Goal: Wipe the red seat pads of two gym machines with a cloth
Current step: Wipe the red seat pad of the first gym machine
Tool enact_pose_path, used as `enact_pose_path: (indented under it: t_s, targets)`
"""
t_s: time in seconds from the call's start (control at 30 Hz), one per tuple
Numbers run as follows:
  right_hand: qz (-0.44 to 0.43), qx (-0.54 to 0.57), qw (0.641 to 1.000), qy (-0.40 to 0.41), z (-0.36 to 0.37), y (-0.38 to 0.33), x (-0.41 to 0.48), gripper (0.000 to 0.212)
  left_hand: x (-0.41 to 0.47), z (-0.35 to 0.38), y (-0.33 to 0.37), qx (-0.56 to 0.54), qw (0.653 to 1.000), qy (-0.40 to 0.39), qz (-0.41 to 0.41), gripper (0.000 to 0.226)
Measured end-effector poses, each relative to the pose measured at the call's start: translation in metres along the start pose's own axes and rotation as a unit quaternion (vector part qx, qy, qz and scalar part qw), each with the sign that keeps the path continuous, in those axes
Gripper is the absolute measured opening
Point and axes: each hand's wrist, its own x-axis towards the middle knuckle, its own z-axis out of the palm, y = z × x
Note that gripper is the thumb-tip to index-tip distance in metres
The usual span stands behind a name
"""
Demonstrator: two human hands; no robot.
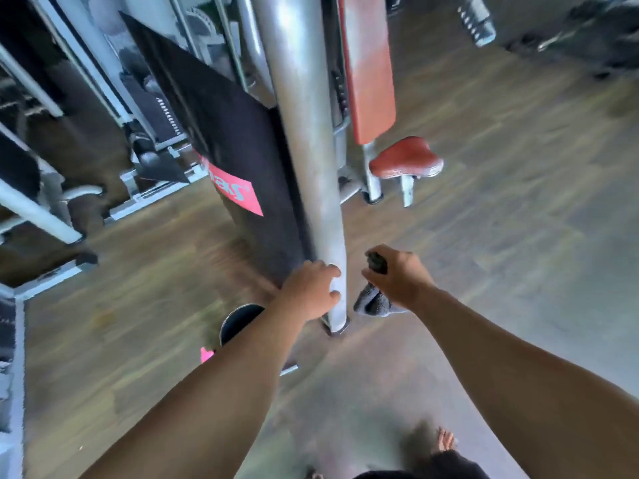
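Note:
A thick silver upright post [304, 133] of a gym machine stands right in front of me. My left hand [311, 288] grips it near its foot, fingers curled round it. To the right, my right hand [397, 274] holds a bunched grey cloth [371, 300] that hangs below the fist. Beyond the post stands a machine with a red seat pad [406, 157] and a long red back pad [368, 67] above it. The cloth is well short of both pads. The picture is blurred by motion.
A black shroud with a pink label [231, 191] covers the weight stack left of the post. White machine frames [41, 216] crowd the left side. A dark round object [238, 319] lies under my left forearm. Wood-look floor [518, 202] spreads to the right. My bare foot [446, 439] shows below.

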Motion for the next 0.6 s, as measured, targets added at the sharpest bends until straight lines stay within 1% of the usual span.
enact_pose_path:
  t_s: [0.1,0.17,0.27,0.4,0.5,0.6]
  targets:
    - [0.037,0.010,0.998,0.044,-0.062,0.059,-0.007,0.035,0.046,0.000,0.077,0.052,0.997,-0.030,0.056,0.049]
    - [0.059,0.013,0.996,0.068,-0.105,0.102,-0.008,0.036,0.082,0.003,0.130,0.071,0.993,-0.031,0.089,0.051]
    - [0.085,0.004,0.992,0.096,-0.175,0.168,-0.002,0.039,0.134,0.011,0.215,0.083,0.988,-0.026,0.127,0.053]
    - [0.111,-0.012,0.988,0.108,-0.261,0.243,0.013,0.040,0.194,0.018,0.321,0.070,0.986,-0.023,0.149,0.051]
    - [0.124,-0.017,0.985,0.119,-0.309,0.284,0.036,0.038,0.240,0.016,0.374,0.064,0.986,-0.014,0.153,0.049]
    - [0.129,-0.021,0.984,0.123,-0.339,0.316,0.070,0.038,0.287,0.013,0.404,0.063,0.987,-0.010,0.151,0.048]
